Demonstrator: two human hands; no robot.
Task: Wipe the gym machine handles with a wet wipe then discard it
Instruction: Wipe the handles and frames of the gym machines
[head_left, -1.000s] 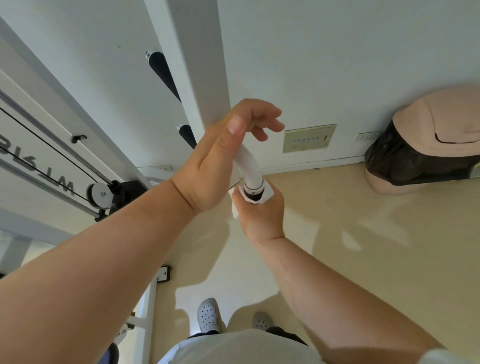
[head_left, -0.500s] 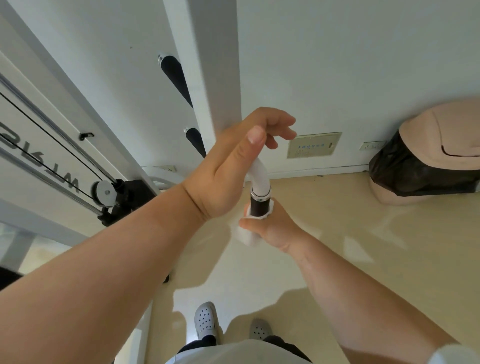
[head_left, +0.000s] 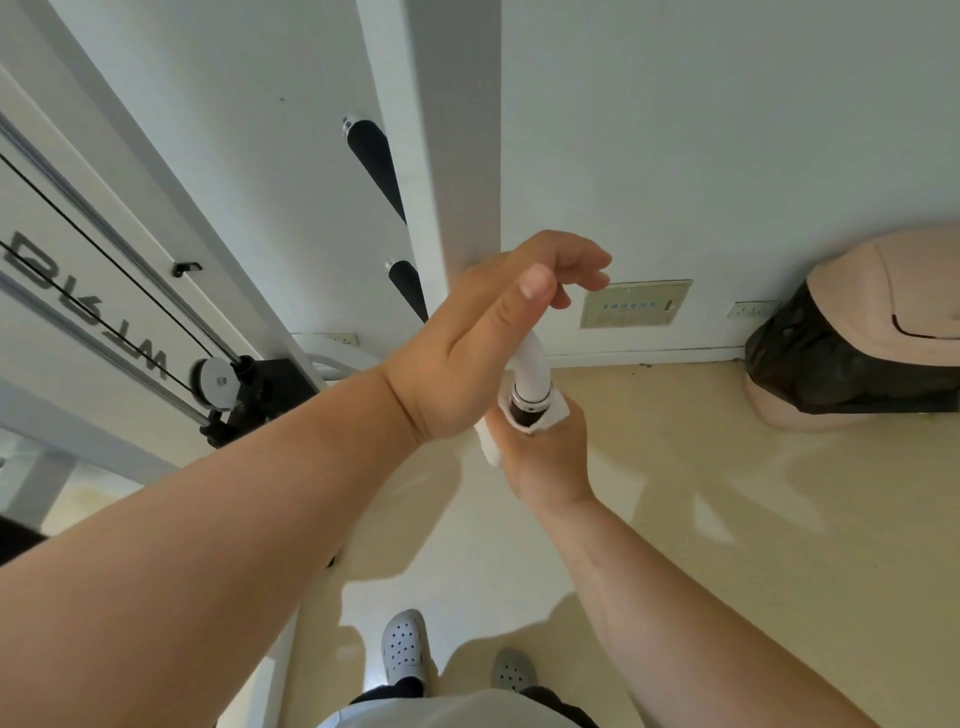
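Note:
A curved white handle bar (head_left: 531, 369) sticks out from the white machine post (head_left: 447, 156) and ends in a black grip. My left hand (head_left: 483, 343) curls over the bar's upper bend, thumb up and fingers loosely around it. My right hand (head_left: 545, 452) is closed around the black grip (head_left: 523, 413) with a white wet wipe (head_left: 550, 415) wrapped around it; a corner of the wipe hangs out below my left wrist. Most of the black grip is hidden inside the wipe and hand.
Two more black-gripped handles (head_left: 371, 156) (head_left: 408, 283) stick out left of the post. The cable, pulley (head_left: 215, 382) and frame stand at left. A beige swing-lid bin (head_left: 872, 332) with a black liner sits on the floor at right by the wall.
My right hand slid down the grip with the wipe, baring some black, and has now come back up to the metal collar. My left hand stayed on the bend.

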